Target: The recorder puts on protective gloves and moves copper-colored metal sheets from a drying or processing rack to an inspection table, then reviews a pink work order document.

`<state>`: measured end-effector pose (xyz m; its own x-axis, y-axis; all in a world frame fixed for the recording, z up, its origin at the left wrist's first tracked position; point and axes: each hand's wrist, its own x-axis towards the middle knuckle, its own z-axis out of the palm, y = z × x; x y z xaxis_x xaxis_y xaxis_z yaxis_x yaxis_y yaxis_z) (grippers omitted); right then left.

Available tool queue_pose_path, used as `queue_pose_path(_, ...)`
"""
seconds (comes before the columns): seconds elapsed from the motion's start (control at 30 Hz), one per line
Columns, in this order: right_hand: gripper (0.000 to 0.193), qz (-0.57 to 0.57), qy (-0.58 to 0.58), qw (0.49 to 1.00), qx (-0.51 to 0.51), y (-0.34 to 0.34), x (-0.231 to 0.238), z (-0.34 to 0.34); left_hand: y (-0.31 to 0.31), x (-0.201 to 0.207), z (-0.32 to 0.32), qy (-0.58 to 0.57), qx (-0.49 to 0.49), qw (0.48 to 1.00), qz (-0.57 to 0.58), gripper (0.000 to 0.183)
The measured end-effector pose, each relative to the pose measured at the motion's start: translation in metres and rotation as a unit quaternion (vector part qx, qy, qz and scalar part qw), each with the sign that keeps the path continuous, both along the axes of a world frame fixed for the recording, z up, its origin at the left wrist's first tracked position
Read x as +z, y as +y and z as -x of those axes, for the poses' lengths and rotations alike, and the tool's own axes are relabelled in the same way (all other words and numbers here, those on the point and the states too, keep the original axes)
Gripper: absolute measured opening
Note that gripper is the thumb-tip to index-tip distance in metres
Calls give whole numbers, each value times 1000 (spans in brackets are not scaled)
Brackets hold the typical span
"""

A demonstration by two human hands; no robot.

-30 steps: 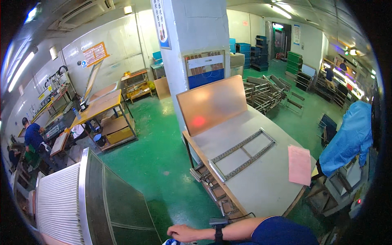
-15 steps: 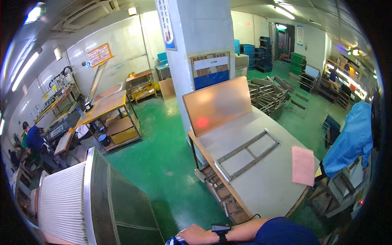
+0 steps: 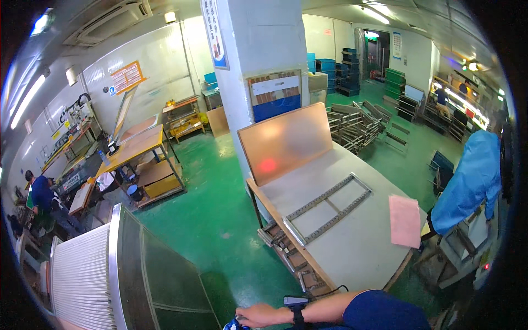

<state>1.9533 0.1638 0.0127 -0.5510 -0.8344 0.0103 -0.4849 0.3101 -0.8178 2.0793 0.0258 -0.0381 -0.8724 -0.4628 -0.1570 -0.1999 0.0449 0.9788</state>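
My right hand (image 3: pixel 257 315) is at the bottom edge, at the end of a bare forearm with a dark wrist strap and a navy sleeve. Its fingers are curled against a small blue-and-white bunched thing (image 3: pixel 235 325), perhaps cloth, mostly cut off by the frame edge. My left hand is out of the picture. Beyond my forearm is a pale-topped table (image 3: pixel 352 250). On it lie a narrow metal frame (image 3: pixel 330 208) with a crossbar and a pink sheet (image 3: pixel 404 221). A copper-coloured panel (image 3: pixel 286 144) stands upright at the table's far side.
A ribbed white rack with dark side panels (image 3: pixel 170 275) stands at near left. Behind the table rises a square pillar (image 3: pixel 264 44). Stacked metal frames (image 3: pixel 357 126) lie on the green floor (image 3: pixel 209 220). A person in dark clothes (image 3: pixel 44 195) works at far left. A blue garment (image 3: pixel 467 181) hangs at right.
The view has shifted slightly, so the table and pillar sit a little further left. My right hand stays low at the bottom edge, still with the blue-and-white thing.
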Motion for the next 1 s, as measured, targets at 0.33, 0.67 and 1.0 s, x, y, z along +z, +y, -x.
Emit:
queue_pose_path(0.33,32,-76,-265,961,35,2,-34,25,11,26,0,12,-42,999,-23,12)
queue_pose_path(0.67,26,1,3,991,137,19,-55,14,23,33,1,-85,-104,989,-65,23)
queue_pose_path(1.0,21,-45,-37,997,57,22,-32,3,4,-22,-12,-68,-114,990,48,20)
